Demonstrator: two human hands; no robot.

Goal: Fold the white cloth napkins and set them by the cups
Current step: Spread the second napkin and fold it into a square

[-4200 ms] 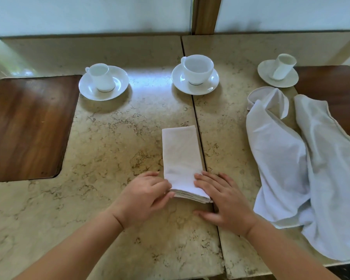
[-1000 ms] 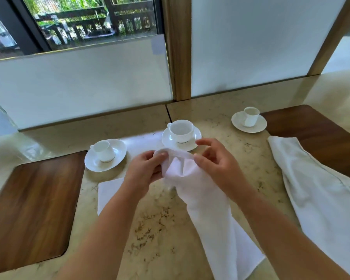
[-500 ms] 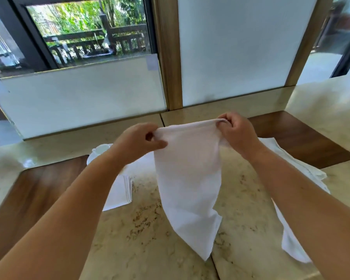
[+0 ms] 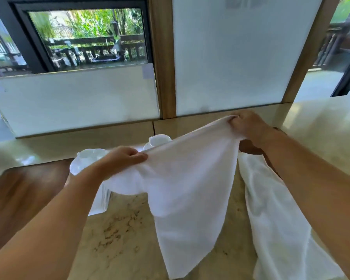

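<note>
I hold a white cloth napkin [image 4: 190, 188] spread in the air above the marble counter [image 4: 119, 239]. My left hand [image 4: 122, 158] pinches its left top corner and my right hand [image 4: 246, 125] grips the right top corner, higher and farther back. The cloth hangs down toward the near edge. A folded napkin [image 4: 101, 201] lies on the counter under my left forearm. Two white cups show behind the cloth: the left cup [image 4: 89, 156] on its saucer and the middle cup [image 4: 159, 140]. Another loose napkin [image 4: 275, 219] lies on the right. The third cup is hidden.
A dark wooden inlay [image 4: 22, 190] sits in the counter on the left, another one [image 4: 251, 148] peeks out under my right wrist. White panels [image 4: 230, 57] and a wooden post [image 4: 163, 57] rise behind the counter, with a window [image 4: 87, 37] at upper left.
My hands have pulled further apart, stretching the top edge of the napkin wider and slanted. My right hand moved right and back, my left hand dropped lower. The view tilted up slightly.
</note>
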